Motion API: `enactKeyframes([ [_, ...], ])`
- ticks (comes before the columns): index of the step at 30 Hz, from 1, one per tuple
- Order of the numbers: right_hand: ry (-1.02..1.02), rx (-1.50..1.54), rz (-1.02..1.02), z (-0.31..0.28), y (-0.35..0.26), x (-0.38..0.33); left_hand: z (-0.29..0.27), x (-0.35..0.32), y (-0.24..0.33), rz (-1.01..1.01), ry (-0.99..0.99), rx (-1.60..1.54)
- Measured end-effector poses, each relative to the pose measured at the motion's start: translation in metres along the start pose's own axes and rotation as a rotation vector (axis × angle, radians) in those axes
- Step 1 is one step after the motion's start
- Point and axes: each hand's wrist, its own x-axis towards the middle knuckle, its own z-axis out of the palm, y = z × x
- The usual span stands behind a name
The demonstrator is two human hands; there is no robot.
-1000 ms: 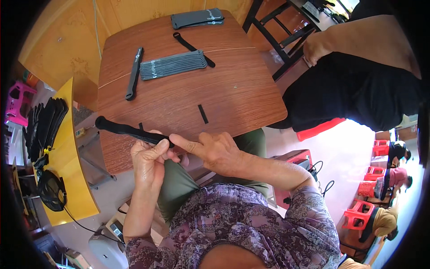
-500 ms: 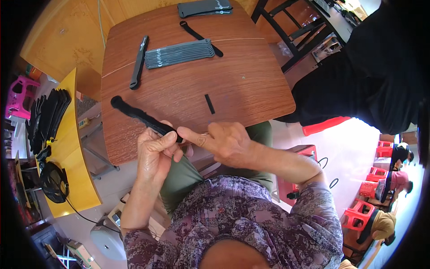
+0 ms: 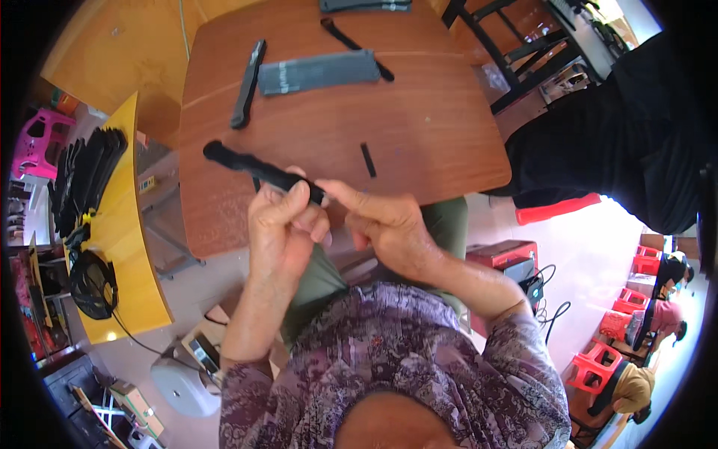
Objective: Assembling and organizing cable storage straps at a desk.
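Note:
A dark fuzzy black strap [image 3: 254, 166] slants over the near left of the table, its rounded end pointing away from me. My left hand [image 3: 280, 217] grips its near end between thumb and fingers. At that same end, one stretched digit of my right hand [image 3: 393, 224] presses against the strap, while the other fingers curl underneath, partly hidden. Just beyond my hands lies a short black strip [image 3: 368, 160] on the table. Farther off are a neat row of grey straps [image 3: 318, 72], a grey-black strap bundle [image 3: 248, 84] and a thin black strap [image 3: 351, 46].
The brown wooden table [image 3: 434, 142] spans the middle. More grey straps [image 3: 366, 4] lie at its far edge. On the left, a yellow table [image 3: 134, 277] bears black straps [image 3: 91, 179] and a black fan [image 3: 91, 284]. A person in black [image 3: 591, 142] is close on the right.
Both hands and the strap have shifted slightly relative to the table, staying together at the strap's near end. The whole view has moved, so the table sits higher and farther right.

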Motion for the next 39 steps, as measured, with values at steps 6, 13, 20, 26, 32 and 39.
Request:
enactKeyframes([
  [6,-0.019,0.42,0.214,0.01,0.013,0.003,0.003,0.003,-0.01,0.164,0.075,0.115],
  [13,0.078,-0.628,-0.369,-0.01,0.014,-0.011,0.005,-0.006,0.002,0.012,0.005,0.124],
  [20,0.061,-0.202,-0.253,-0.007,0.009,-0.004,0.012,0.0,0.007,-0.151,0.079,0.134],
  [26,0.096,-0.208,-0.246,-0.004,0.014,-0.004,0.006,0.001,0.0,-0.081,-0.002,-0.008],
  [32,0.066,-0.88,-0.516,-0.026,0.025,-0.001,0.009,0.005,0.017,-0.266,0.089,0.211],
  [39,-0.022,0.003,-0.12,-0.006,0.03,0.002,-0.003,0.007,0.006,-0.168,0.104,0.031],
])
